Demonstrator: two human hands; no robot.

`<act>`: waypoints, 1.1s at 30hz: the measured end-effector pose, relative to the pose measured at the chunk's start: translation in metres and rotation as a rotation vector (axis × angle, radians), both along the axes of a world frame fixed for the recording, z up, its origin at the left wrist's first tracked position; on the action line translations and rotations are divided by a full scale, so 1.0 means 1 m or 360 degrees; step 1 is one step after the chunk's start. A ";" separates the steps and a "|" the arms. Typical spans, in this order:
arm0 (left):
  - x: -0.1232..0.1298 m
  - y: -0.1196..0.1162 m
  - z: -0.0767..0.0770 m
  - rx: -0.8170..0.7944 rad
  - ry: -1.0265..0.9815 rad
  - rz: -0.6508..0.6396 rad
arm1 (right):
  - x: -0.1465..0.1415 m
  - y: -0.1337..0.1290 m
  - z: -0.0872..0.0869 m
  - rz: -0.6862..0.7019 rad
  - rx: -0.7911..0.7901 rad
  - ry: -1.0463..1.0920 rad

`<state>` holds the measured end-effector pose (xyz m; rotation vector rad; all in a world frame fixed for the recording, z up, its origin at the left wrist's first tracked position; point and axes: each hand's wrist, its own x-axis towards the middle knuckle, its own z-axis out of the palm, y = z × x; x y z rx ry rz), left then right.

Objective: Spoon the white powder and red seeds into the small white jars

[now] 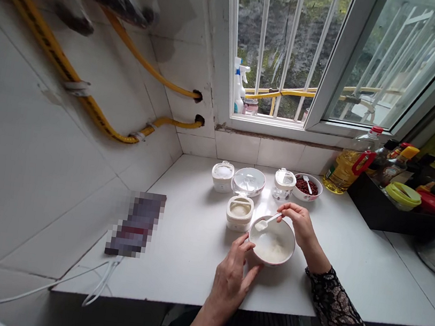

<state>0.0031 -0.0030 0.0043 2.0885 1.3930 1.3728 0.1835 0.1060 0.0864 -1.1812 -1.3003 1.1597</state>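
My right hand (301,226) pinches the handle of a small white spoon (269,221), its head over the left part of a white bowl (291,249). Some pale powder lies in the bottom of that bowl. My left hand (233,273) grips the bowl at its lower left, fingers at the rim and thumb along the near side. Just left of the bowl stands an open cream container (238,224), its clear lid tipped up, with a pale powder inside.
Behind are a container of white grains (222,177), a pale bowl (249,181), a clear-sided jar (284,184) and a bowl of dark red beans (302,196) with a white spoon. An oil bottle (344,164) and a black box (376,209) stand right. A cable (101,281) lies left.
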 end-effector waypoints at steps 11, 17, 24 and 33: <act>0.001 0.000 -0.002 0.0008 -0.0005 0.0018 | -0.036 -0.012 0.006 -0.0016 0.1387 -0.0830; 0.000 0.000 0.000 -0.0003 -0.0013 0.0000 | -0.022 -0.015 0.010 -0.0165 0.1495 -0.0842; 0.000 -0.001 -0.001 -0.0014 0.0004 0.0013 | 0.014 -0.007 0.005 0.0017 0.1275 -0.1202; 0.000 -0.001 0.000 0.0027 -0.0006 0.0005 | -0.007 -0.012 -0.012 0.0306 0.1047 -0.1130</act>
